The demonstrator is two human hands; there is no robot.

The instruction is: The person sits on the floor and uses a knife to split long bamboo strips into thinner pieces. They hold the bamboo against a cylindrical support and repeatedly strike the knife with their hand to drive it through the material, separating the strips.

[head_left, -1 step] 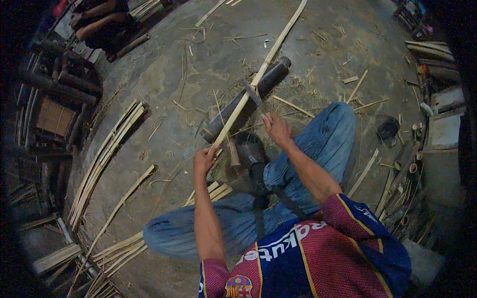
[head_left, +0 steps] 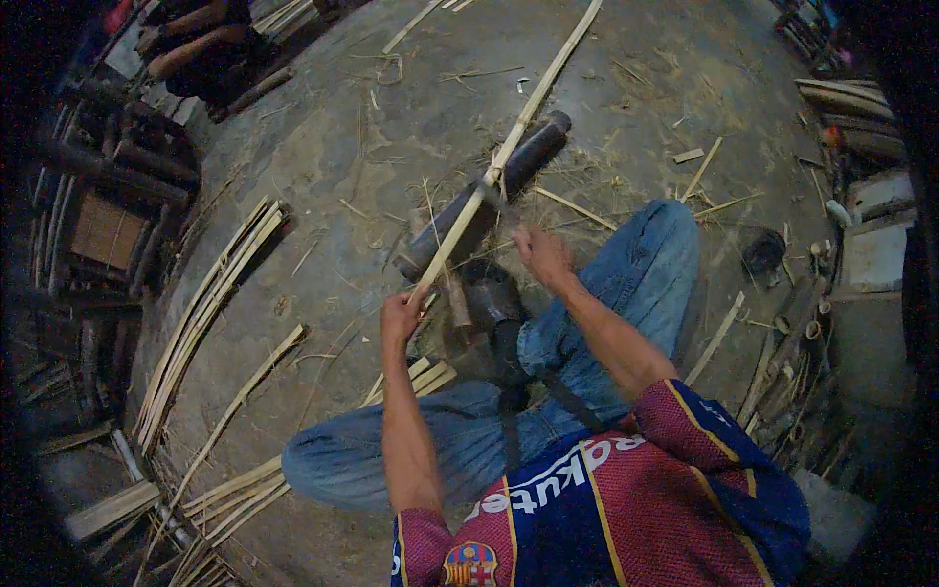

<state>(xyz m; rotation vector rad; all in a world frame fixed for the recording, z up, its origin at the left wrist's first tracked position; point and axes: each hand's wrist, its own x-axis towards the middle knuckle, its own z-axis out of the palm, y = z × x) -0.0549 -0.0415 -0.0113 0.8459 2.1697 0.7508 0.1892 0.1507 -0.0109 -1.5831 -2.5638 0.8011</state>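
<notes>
Basically, grey floor (head_left: 323,176) filled most of the view, littered with thin slivers (head_left: 577,208). Person (head_left: 626,509) sat on it in blue jeans (head_left: 626,284), legs splayed. Second person (head_left: 201,54) was at upper left, dark clothing, well apart. Bundle of pale strips (head_left: 213,313) lay on the floor, left of the jeans. One long pale strip (head_left: 465,220) ran from in front of the person up to the top edge. Dark cylinder (head_left: 543,147) lay beneath it; strip crossed over at a shallow angle. Left hand (head_left: 399,316) was closed round the strip's near end. Right hand (head_left: 543,254) was curled tight on the near end of a blade (head_left: 499,201), handle hidden. Blade was blurred and lapped the strip over the cylinder; contact couldn't be told for sure. Small pale chip (head_left: 688,156) lay right of the cylinder, apart from it.
</notes>
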